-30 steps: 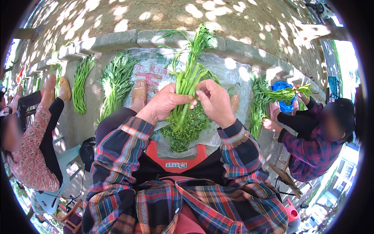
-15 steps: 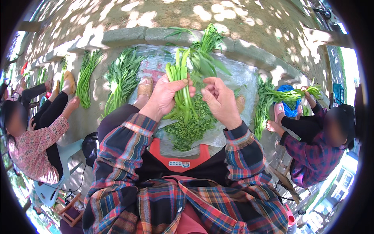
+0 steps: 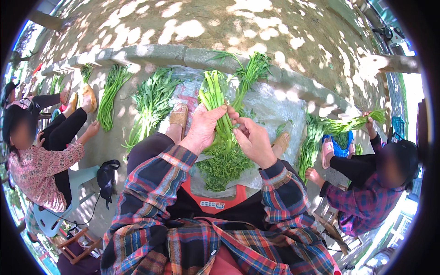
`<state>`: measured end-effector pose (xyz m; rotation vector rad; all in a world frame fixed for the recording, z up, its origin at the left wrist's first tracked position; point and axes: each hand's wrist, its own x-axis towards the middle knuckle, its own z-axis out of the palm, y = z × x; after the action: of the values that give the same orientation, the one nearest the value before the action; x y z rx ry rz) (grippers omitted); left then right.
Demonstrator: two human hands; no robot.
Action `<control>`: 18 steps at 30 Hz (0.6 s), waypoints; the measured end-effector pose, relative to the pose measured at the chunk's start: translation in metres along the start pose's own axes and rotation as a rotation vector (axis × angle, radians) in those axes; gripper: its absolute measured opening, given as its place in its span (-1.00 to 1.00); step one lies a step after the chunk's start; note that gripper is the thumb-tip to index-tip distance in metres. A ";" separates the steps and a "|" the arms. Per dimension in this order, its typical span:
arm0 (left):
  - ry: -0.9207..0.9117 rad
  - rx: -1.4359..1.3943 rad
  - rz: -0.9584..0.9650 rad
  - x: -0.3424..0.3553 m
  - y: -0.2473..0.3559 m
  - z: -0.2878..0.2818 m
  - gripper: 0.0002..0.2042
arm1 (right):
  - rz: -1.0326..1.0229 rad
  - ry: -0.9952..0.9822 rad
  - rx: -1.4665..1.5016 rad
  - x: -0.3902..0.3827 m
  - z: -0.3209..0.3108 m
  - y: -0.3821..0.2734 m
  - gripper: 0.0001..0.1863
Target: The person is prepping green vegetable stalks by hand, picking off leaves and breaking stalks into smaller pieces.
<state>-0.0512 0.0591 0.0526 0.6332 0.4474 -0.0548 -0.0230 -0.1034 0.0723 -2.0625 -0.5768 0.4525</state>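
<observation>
My left hand point(image 3: 205, 126) is wrapped round a bunch of green leafy-vegetable stalks point(image 3: 212, 95), held with pale cut ends pointing away from me and thin ends hanging toward me. At the right side of this bunch is my right hand point(image 3: 255, 141), thumb and forefinger pinched beside the left fingertips; whatever lies between them is too small to make out. Below both hands, a heap of loose green leaves point(image 3: 223, 170) covers part of the clear plastic sheet point(image 3: 286, 107). A leafy bunch point(image 3: 253, 73) lies just beyond my hands, on the sheet's far edge.
A stone kerb point(image 3: 160, 54) runs behind the sheet. More bunches point(image 3: 156, 96) lie to the left. A person in a pink top point(image 3: 39, 176) sits left; another in plaid point(image 3: 362, 197) sits right, holding stalks point(image 3: 350, 123) over a blue bag point(image 3: 341, 145). A red stool point(image 3: 215, 204) edge shows beneath me.
My right hand has come in against the bunch; the blurred leaves by it are gone from there. My left hand keeps its hold. The whole view has shifted slightly.
</observation>
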 end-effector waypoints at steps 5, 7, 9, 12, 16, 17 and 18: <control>-0.103 -0.014 0.044 0.000 0.001 -0.009 -0.80 | -0.013 -0.014 0.050 -0.002 -0.001 -0.006 -0.71; -0.110 0.028 0.089 0.006 -0.002 -0.011 -0.79 | 0.003 -0.014 0.056 -0.001 -0.001 -0.007 -0.74; -0.126 -0.038 0.077 0.008 -0.006 -0.012 -0.79 | -0.007 -0.030 0.005 -0.002 0.003 -0.005 -0.78; -0.131 -0.100 0.034 0.008 -0.008 -0.010 -0.81 | -0.041 -0.026 -0.057 -0.003 0.001 -0.008 -0.86; -0.087 -0.046 0.043 0.006 -0.006 -0.003 -0.83 | -0.038 0.058 0.003 -0.004 0.000 -0.005 -0.87; -0.074 -0.028 0.054 0.007 -0.007 -0.002 -0.83 | -0.037 0.085 0.026 -0.003 0.000 -0.005 -0.87; -0.050 -0.014 0.056 0.007 -0.008 -0.001 -0.83 | -0.071 0.094 -0.006 -0.004 0.000 -0.005 -0.88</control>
<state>-0.0467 0.0541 0.0445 0.6291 0.3815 -0.0140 -0.0273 -0.1028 0.0769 -2.0496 -0.5937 0.3110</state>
